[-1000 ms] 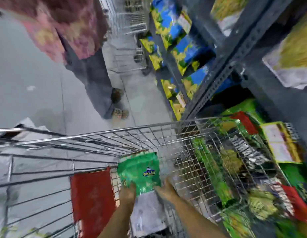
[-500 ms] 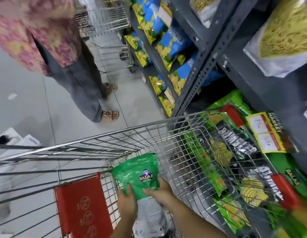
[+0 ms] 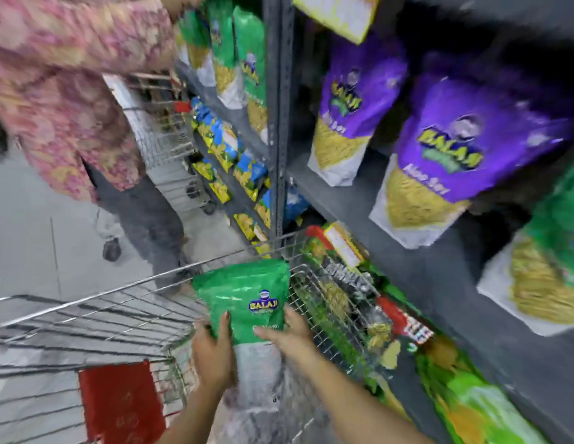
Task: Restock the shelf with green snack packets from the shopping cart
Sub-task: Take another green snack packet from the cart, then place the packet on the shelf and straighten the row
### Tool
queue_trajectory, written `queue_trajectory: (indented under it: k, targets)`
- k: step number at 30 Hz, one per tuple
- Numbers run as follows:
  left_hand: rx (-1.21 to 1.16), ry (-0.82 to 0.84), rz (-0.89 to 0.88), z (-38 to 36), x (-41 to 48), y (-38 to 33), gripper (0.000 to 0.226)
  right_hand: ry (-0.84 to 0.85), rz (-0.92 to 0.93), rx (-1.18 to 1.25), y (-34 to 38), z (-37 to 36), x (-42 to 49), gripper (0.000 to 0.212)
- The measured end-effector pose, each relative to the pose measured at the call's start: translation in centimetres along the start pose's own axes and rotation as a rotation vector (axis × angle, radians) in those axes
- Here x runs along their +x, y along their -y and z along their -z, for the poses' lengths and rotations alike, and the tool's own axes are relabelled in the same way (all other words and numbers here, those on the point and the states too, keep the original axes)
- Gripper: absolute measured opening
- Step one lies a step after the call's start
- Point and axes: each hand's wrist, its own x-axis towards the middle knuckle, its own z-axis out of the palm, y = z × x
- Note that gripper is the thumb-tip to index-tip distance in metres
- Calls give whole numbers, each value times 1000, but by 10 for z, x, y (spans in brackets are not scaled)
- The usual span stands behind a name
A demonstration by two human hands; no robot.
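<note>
I hold a green snack packet with a blue and yellow logo upright above the wire shopping cart. My left hand grips its lower left side and my right hand grips its lower right side. The grey metal shelf runs along the right. On it stand purple packets and one green packet at the far right edge. The packet's white lower half is partly hidden by my hands.
Another person in a pink patterned top stands at the left beside a second cart, reaching toward green packets on a farther shelf. Blue and yellow packets fill lower shelves. Green and red packets sit on the low shelf beside my cart.
My view has swung up and right, bringing the purple packets and upper shelf into sight. The green packet has risen higher out of the cart, still held in both hands.
</note>
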Motion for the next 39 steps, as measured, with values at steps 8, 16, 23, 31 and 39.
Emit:
queue_trajectory:
  k: [8, 16, 23, 31, 39]
  targets:
    - [-516, 283, -533, 18, -137, -126, 40, -221, 436, 152, 56, 107, -169, 37]
    - [-528, 805, -671, -35, -323, -192, 52, -537, 680, 263, 23, 257, -345, 39]
    - [-477, 1158, -600, -118, -469, -193, 79, -988, 655, 287, -60, 369, -441, 47]
    - [-427, 1350, -643, -181, -560, -231, 57, -1365, 494, 280, -91, 456, -482, 51]
    - [-284, 1358, -817, -248, -585, -249, 85, -1435, 438, 336, -97, 507, -472, 41]
